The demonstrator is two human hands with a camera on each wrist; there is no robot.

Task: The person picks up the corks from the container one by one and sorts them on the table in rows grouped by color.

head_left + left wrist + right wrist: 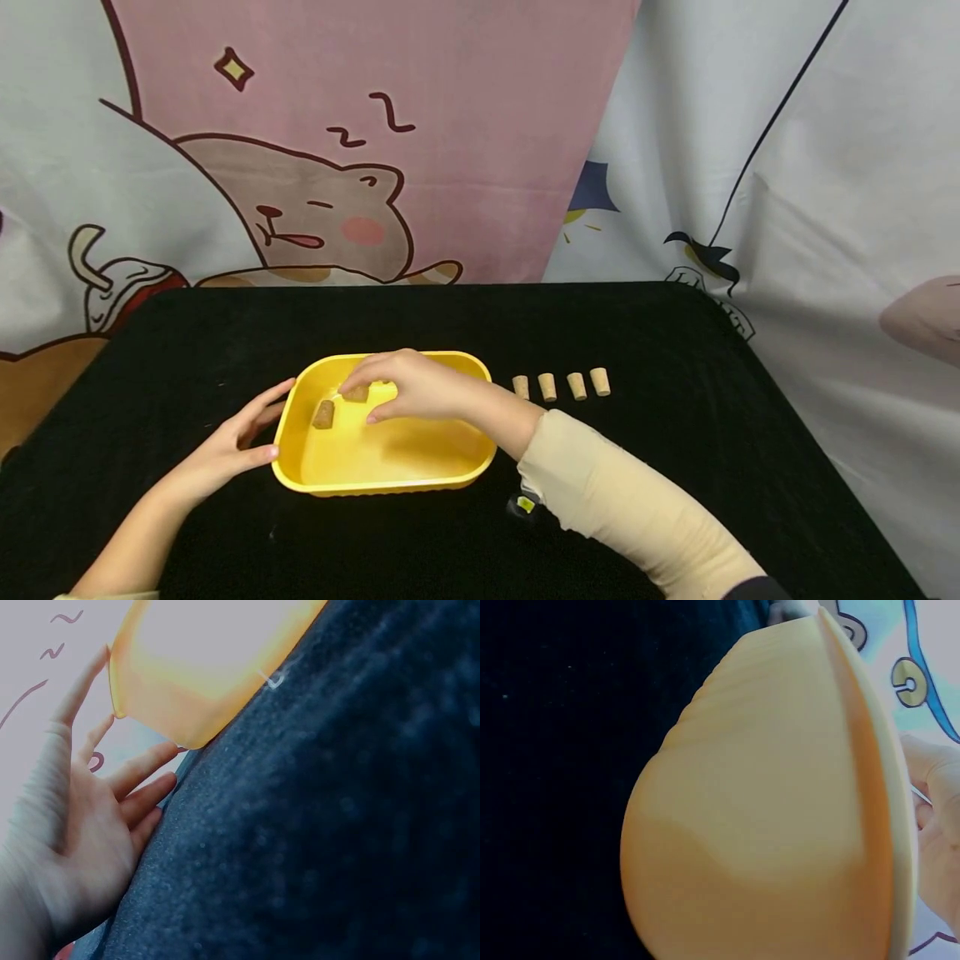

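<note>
Of writing, we can make out Z-like squiggles (389,111) above a sleeping bear (300,200) printed on the backdrop (495,125), and what looks like lettering on a banner (731,315) below a black bird (708,257), partly cut off by the tabletop (675,467) and too small for us to read. The tabletop is black and soft-looking, with a few pale specks; behind it hangs the backdrop, white and pink, softly creased at the right, with a small diamond star (234,69) at upper left. On the tabletop we see a yellow tub (420,458) with rounded corners. Our left hand (228,442) is spread at its left end, thumb and fingertips touching it. Our right hand (412,387) is inside the tub, thumb and fingers apart, over one cork (356,394); we cannot tell whether the fingertips touch it. A second cork (323,414) lies just beside, toward the tub's left end. Four more corks (547,387) form a row right of the tub, the nearest partly covered by the right forearm, which wears a cream sleeve (630,500).
</note>
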